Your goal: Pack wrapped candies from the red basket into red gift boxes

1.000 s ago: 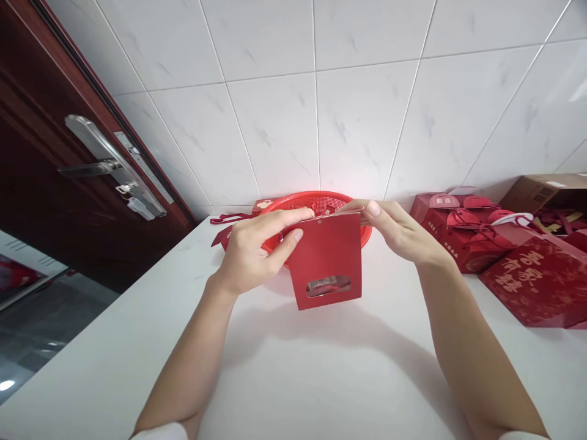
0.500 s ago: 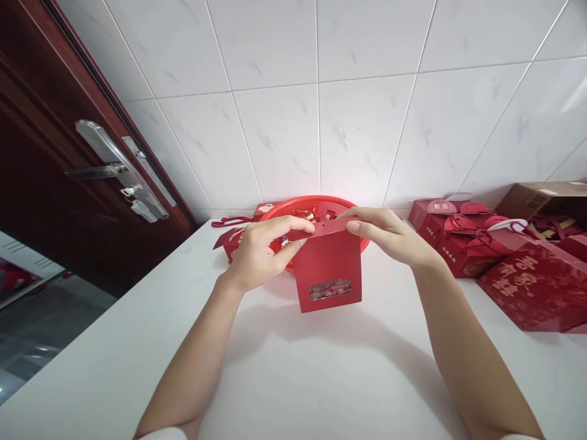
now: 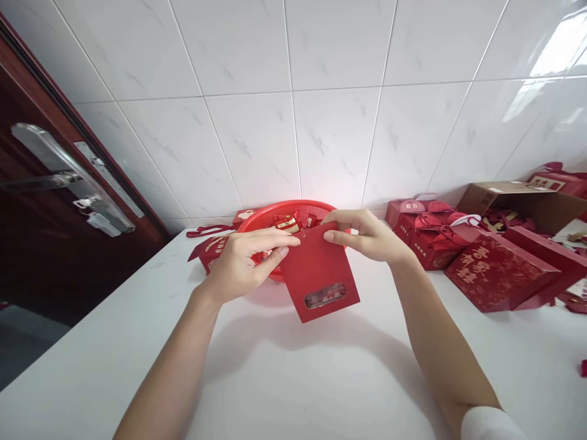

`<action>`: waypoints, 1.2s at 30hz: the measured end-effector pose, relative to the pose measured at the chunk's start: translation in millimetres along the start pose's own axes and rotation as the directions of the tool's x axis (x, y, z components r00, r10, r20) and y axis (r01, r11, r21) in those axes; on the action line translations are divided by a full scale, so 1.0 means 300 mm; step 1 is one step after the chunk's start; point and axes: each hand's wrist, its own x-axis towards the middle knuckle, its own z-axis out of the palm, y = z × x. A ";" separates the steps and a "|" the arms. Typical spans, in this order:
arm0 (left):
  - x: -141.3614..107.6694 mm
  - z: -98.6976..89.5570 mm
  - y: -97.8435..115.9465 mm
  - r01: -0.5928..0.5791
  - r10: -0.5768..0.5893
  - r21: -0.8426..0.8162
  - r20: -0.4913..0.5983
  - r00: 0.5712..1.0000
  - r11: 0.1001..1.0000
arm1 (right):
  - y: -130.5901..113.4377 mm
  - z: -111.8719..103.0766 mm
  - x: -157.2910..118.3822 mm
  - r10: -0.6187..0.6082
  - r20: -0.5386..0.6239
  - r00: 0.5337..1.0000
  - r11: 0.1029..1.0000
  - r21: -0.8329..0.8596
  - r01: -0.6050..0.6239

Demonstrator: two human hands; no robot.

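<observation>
Dark red, the door (image 3: 34,256) is seen at far left, beside the white surface (image 3: 298,391). A small red box (image 3: 211,252) with gold print, too small to be read, is set by the basket (image 3: 300,203). By the left hand (image 3: 238,263), the top left edge of the red packet (image 3: 316,269) is pinched between thumb and fingers. The packet is held tilted before the basket, its windowed face left uncovered, probably because it is gripped only by the top. Its top right part is pinched by the right hand (image 3: 371,238) in a similar grip, presumably to steady the flat panel. Farther right, red gift boxes (image 3: 428,244) are grouped, likely to leave working room; 歡喜 is printed on one tab. On a larger red box (image 3: 481,275), 吾家有囍 seems to be written in gold. No brand can be read.
</observation>
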 end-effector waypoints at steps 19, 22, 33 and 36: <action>0.006 0.145 -0.179 0.610 -0.514 -0.302 0.342 0.787 0.733 | -0.041 -0.249 -0.581 0.113 -0.912 0.395 0.626 -0.243 -0.741; 0.004 0.163 -0.181 0.590 -0.475 -0.302 0.376 0.796 0.749 | 0.057 -0.225 -0.671 0.059 -0.963 0.264 0.495 -0.202 -0.845; -0.006 0.179 -0.181 0.485 -0.380 -0.190 0.410 0.829 0.854 | 0.134 -0.183 -0.711 0.066 -0.957 0.282 0.490 -0.215 -0.845; -0.009 0.180 -0.179 0.497 -0.390 -0.179 0.423 0.818 0.849 | 0.150 -0.179 -0.713 -0.070 -0.953 0.293 0.462 -0.292 -0.837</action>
